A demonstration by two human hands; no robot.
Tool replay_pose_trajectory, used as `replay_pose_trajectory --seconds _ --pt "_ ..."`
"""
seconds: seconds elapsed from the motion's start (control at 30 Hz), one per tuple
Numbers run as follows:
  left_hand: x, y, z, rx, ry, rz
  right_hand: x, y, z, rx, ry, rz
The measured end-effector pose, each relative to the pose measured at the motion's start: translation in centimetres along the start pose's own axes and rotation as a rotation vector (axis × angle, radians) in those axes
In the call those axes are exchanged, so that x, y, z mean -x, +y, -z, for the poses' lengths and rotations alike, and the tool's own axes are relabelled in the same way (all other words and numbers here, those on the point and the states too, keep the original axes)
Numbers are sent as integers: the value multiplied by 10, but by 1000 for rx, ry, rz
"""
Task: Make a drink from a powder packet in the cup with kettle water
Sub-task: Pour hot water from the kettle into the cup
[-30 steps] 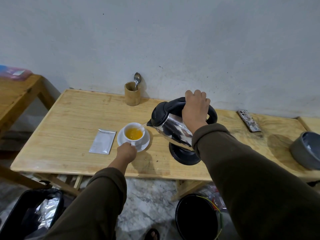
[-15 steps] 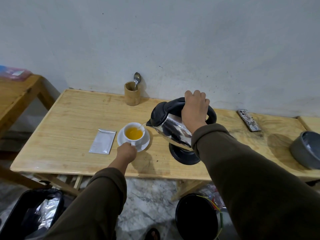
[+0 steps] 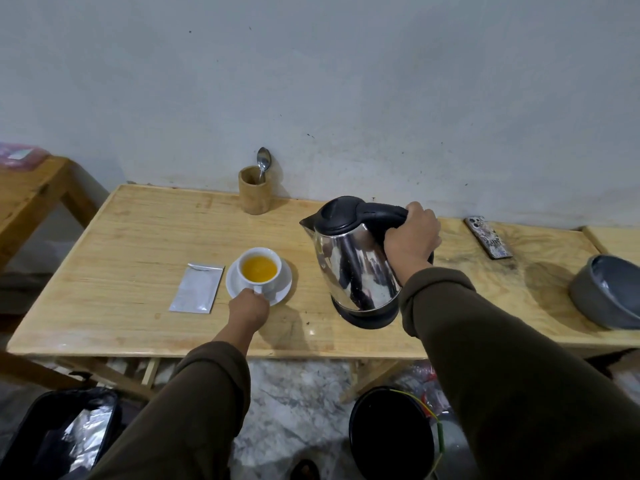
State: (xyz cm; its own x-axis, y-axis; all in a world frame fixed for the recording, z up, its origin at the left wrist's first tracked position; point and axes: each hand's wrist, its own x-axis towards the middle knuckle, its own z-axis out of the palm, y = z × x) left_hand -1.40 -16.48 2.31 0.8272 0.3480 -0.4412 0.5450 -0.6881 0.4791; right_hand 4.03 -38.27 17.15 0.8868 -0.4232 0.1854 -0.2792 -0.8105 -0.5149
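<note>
A white cup full of orange liquid stands on a white saucer in the middle of the wooden table. My left hand pinches the cup's handle at the saucer's near edge. A steel kettle with a black lid stands upright on its black base, right of the cup. My right hand grips the kettle's black handle. The silver powder packet lies flat to the left of the saucer.
A bamboo holder with a spoon stands by the wall. A phone and a grey bowl sit at the right. Below the table are a black bucket and a black bag. Another table stands left.
The kettle was tilted with its spout over the cup, pouring; now it stands upright on its base, moved right. My left hand has stayed on the cup's handle.
</note>
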Motion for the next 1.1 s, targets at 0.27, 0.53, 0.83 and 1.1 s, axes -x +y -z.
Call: replay_pose_trajectory --seconds 0.27,0.53,0.83,1.1 --pt "5 5 -6 49 0 62 10 39 0 -227 106 -350" --pt "7 5 -9 96 26 88 23 57 -9 -429 204 -496" --pt "6 6 -13 143 28 118 28 59 -11 -471 230 -576" --pt "4 7 -13 114 38 111 37 63 -12 -468 244 -609"
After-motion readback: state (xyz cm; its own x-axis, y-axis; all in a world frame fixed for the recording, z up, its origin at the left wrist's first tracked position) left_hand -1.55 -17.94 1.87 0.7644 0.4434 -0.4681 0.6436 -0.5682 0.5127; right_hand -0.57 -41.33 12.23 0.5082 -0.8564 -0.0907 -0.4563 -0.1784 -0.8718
